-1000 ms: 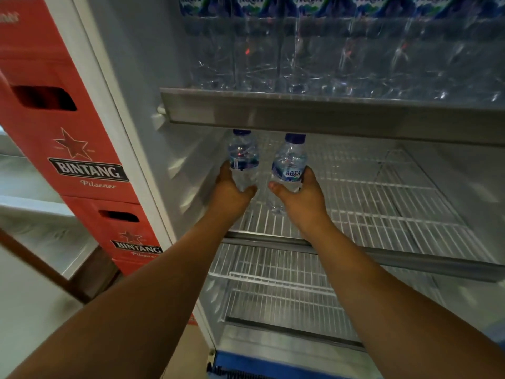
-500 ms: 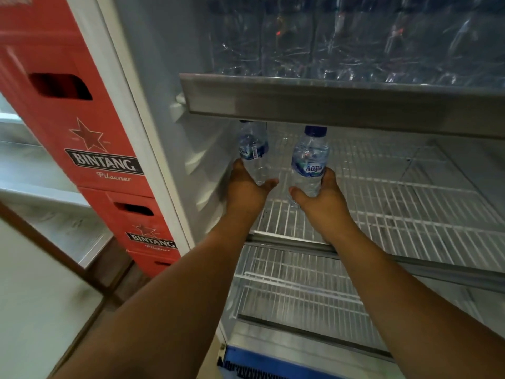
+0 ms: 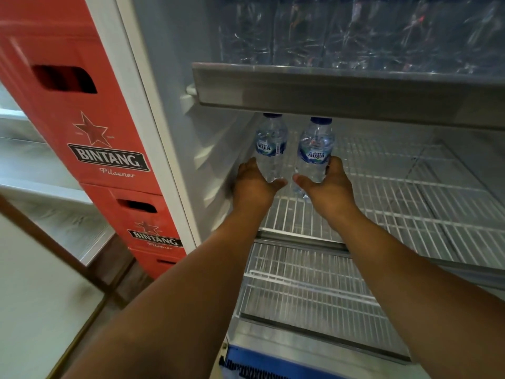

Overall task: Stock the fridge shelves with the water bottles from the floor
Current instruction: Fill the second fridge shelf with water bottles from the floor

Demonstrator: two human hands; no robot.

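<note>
Two small clear plastic water bottles with blue caps and blue AQUA labels, upright, side by side, just apart.

- The left bottle [image 3: 270, 149] is gripped low on its body by the left hand [image 3: 254, 184], thumb curled across the front.
- The right bottle [image 3: 315, 151] is gripped the same way by the right hand [image 3: 328, 184].
- Both hands are clamped, one bottle each. The hands are near each other, not touching.

Both bottles are at the left edge of the white wire fridge shelf [image 3: 410, 201]. The left bottle is close to the fridge's white inner wall [image 3: 191, 132]. Whether their bases touch the wires, cannot tell.

The caps show just under the steel front lip of the upper shelf [image 3: 328, 88], which partly hides their tops. That shelf carries a packed row of clear bottles [image 3: 355, 36], blurred and not countable.

One more white wire lower shelf [image 3: 314, 291] lies beneath the forearms.

Outside the fridge, to its left, three red plastic BINTANG crates [image 3: 82, 105] are stacked. The lowest is only partly seen.
</note>
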